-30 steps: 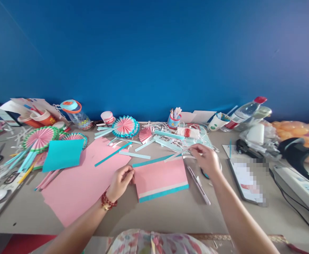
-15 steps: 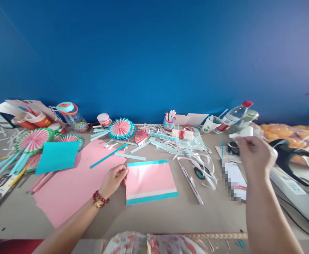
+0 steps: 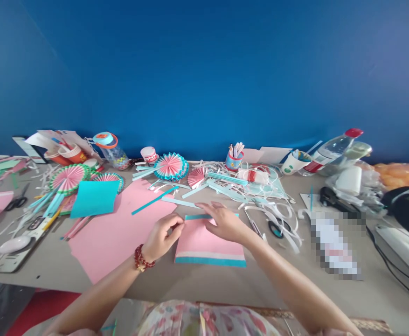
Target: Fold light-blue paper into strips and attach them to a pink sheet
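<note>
A pink sheet of paper with teal and white strips along its edges lies flat in front of me. My left hand, wearing a red bead bracelet, is closed with thumb and fingers pinched at the sheet's upper left edge. Over the sheet's top edge reaches my right hand, open, its fingers stretched towards the upper teal strip; whether they touch it I cannot tell. Left of my hands spreads a larger pink sheet, with a teal strip across its upper part.
A teal sheet and paper rosettes lie further back. To the right are a cutter knife, scissors, paper scraps and a blurred phone. A bottle, cups and a pen holder stand by the blue wall.
My right hand has come from the far right, by the tape, to above the bordered pink sheet, its fingers now extended. The left hand stays at the sheet's left edge, slightly higher along it.
</note>
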Tool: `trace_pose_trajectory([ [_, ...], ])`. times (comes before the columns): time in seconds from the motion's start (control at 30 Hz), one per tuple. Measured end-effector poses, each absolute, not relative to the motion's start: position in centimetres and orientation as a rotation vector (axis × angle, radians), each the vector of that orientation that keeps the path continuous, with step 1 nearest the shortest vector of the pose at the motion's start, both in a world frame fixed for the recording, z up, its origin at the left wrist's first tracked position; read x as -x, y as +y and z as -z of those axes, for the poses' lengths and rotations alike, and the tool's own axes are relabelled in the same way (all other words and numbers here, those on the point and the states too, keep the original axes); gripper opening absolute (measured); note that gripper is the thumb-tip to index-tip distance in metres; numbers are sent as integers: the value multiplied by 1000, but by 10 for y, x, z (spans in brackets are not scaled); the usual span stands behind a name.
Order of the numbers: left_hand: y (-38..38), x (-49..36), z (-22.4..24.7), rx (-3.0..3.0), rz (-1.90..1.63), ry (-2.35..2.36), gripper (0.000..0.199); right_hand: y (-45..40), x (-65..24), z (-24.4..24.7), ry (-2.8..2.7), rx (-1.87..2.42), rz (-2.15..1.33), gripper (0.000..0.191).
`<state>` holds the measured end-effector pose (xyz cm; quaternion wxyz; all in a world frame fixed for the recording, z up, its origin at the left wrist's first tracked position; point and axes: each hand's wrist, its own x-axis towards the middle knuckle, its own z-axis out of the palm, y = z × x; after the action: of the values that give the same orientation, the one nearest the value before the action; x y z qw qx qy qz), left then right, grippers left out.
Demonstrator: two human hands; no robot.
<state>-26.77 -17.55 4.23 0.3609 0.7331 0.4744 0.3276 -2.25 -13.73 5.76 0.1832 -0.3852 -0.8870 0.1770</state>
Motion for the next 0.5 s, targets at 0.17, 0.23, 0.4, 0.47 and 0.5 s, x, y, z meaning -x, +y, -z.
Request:
trace_pose_trajectory([
  [0.17,-191,275,-33,-1603,-640,1218,28,-125,20,-56,-2463,1119,-491,59],
  [0.23,-197,276,-29,-1574,-517,1238,29,-120,16,-56,-2453,1100,-487,58],
  [0.4,-205,270,-26,-1551,-424,1267,27,-115,14,-55,-2456,1102,-439,56],
  [0.47,-206,267,-26,-1513,-455,1254,27,-121,16,-58,-2412,1132,-314,51],
  [0.5,-207,266,-26,-1492,-468,1244,28,-127,18,-60,-2366,1145,-245,47],
])
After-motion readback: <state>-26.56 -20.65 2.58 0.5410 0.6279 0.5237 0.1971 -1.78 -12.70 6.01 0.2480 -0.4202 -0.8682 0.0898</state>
